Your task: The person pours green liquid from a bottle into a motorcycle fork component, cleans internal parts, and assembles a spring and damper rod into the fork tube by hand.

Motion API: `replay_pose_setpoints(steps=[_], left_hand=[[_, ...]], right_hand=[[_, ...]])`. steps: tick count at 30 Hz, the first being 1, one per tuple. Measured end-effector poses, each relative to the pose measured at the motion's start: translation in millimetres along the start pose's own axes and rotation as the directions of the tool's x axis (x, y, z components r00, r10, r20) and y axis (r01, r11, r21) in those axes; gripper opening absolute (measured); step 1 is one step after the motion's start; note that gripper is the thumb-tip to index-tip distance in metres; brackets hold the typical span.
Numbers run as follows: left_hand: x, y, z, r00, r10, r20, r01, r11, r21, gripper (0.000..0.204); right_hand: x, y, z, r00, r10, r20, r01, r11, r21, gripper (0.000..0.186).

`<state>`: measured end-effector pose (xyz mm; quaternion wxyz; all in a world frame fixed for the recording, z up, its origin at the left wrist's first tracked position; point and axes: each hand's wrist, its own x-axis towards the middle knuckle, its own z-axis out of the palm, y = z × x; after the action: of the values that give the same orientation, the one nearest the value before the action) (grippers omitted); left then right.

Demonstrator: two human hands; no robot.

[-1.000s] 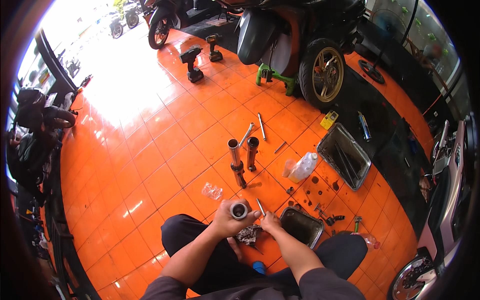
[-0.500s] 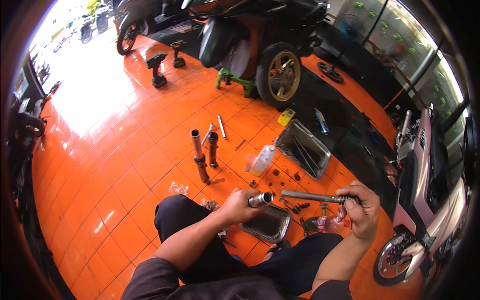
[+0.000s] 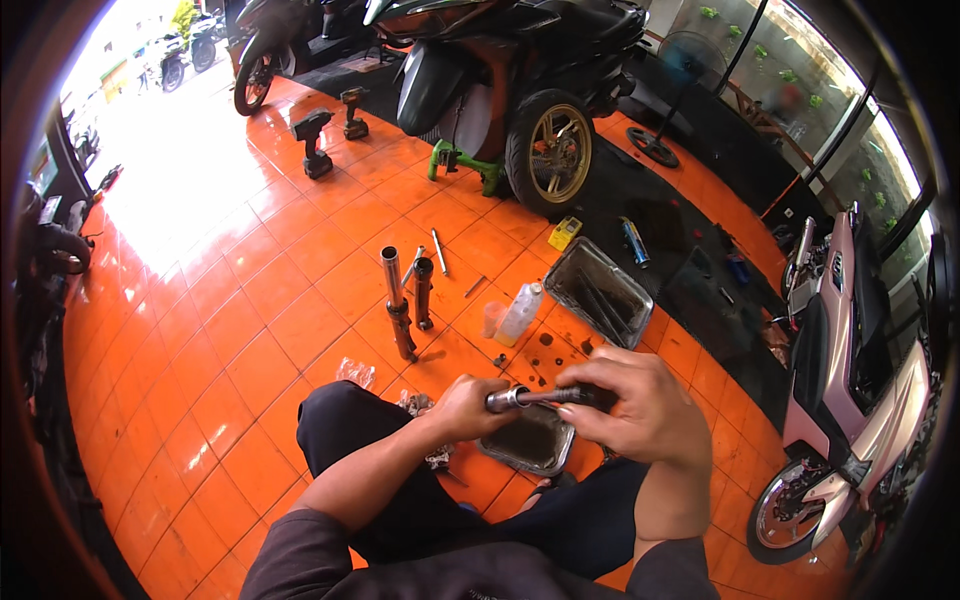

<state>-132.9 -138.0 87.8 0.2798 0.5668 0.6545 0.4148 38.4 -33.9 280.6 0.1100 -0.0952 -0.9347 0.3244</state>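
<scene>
My left hand (image 3: 460,408) is wrapped round a shiny metal tube (image 3: 504,400), whose open mouth faces right. In my right hand (image 3: 648,408) is a slim metal rod (image 3: 546,397) with a dark end. The rod lines up with the tube and meets its mouth, seemingly reaching inside; how deep is hidden. Below both hands, between my knees, lies a small metal tray (image 3: 545,467) with dark liquid. Ahead of my left hand two fork legs stand upright on the floor, a taller one (image 3: 397,315) and a shorter dark one (image 3: 424,298).
A larger tray (image 3: 648,312) holding long rods lies ahead right, near a plastic bottle (image 3: 519,315), a cup (image 3: 493,318) and a yellow box (image 3: 565,233). Two cordless drills (image 3: 314,145) stand farther off. A scooter (image 3: 555,150) is ahead; a pink one (image 3: 835,330) stands right.
My right hand has moved left and brought the rod from beside the tube to its mouth. Much less of the rod shows. My left hand still holds the tube.
</scene>
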Motion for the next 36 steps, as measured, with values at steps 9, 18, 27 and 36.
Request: replay_pose_setpoints(steps=[9,18,27,36], left_hand=[[-14,-19,-8,0.995,0.001,-0.104,-0.022,0.98,-0.197,0.023],[-7,-37,-3,0.993,0.054,-0.108,-0.069,0.987,-0.142,0.033],[-7,-30,-11,0.991,-0.123,-0.057,0.102,0.955,-0.279,0.026],[-3,-33,-5,0.99,0.137,-0.034,-0.141,0.949,-0.282,0.021]], right_hand=[[27,26,53,1.0,-0.007,-0.003,0.007,0.991,0.136,0.027],[30,40,75,0.998,0.04,-0.052,-0.028,0.975,0.219,0.031],[31,45,100,0.982,0.146,-0.122,-0.102,0.946,0.308,0.036],[43,79,167,0.855,0.014,-0.519,0.157,0.946,0.283,0.026]])
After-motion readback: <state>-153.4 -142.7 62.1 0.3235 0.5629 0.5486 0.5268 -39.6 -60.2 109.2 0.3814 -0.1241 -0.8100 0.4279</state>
